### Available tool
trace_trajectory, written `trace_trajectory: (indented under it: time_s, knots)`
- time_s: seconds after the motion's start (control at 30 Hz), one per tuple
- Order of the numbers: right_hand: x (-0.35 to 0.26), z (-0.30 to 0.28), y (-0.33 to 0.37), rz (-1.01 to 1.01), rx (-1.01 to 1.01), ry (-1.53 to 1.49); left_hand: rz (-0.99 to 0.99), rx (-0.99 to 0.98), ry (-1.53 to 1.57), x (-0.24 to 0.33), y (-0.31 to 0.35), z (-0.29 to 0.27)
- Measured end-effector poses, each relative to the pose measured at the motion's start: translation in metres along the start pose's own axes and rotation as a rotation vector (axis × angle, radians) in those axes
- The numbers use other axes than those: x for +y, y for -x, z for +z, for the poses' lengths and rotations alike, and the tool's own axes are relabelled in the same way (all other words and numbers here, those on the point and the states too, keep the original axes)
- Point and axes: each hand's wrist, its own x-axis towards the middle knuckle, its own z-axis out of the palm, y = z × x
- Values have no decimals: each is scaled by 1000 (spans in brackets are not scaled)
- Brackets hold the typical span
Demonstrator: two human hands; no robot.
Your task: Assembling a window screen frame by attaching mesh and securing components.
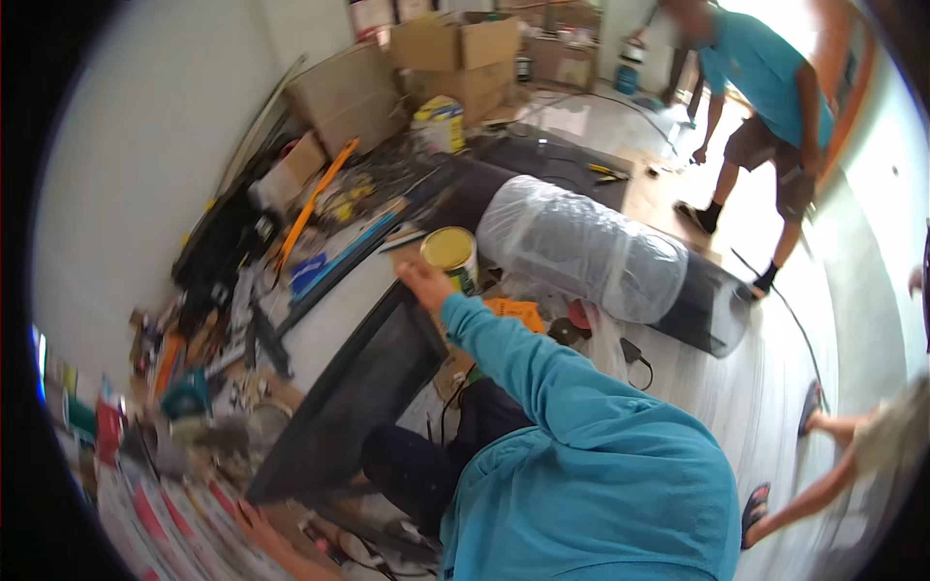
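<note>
A dark framed panel (354,373) with a grey mesh-like face stands tilted in front of my knees. My right hand (426,283) reaches forward with closed fingers at its upper far corner. Just beyond those fingertips is a tan piece with a pale edge (401,239); I cannot tell whether the hand touches it. At the lower left, my left hand (262,531) is at the panel's near corner, its fingers partly hidden and blurred. A round tin with a yellow lid (449,249) stands right beside my right hand.
A large plastic-wrapped roll (586,247) lies right of the tin. Tools and scraps, with an orange level (315,205), crowd the left wall. Cardboard boxes (455,63) stand behind. A co-worker in a teal shirt (770,63) bends at upper right; another person's legs (823,465) show at right.
</note>
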Motion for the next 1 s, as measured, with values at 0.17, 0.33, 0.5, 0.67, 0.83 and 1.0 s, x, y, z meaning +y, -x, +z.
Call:
trace_trajectory:
  time_s: [0.17, 0.33, 0.5, 0.67, 0.83, 1.0]
  knots:
    - [-34, -59, 6, 93, 12, 161, 48, 55, -167, 58, 22, 104]
    - [-51, -57, 2, 205, -3, 310, -20, 133, -350, 97, 31, 135]
    - [-34, -73, -48, 267, 115, 239, -114, 287, -509, 157, 52, 144]
    - [4, -96, -61, 154, 89, 154, 70, 198, -360, 170, 49, 181]
    - [83, -149, 19, 291, -28, 381, 97, -95, -905, 226, 72, 186]
    - [158, -222, 170, 845, -38, 528, 140, 30, -818, 201, 50, 190]
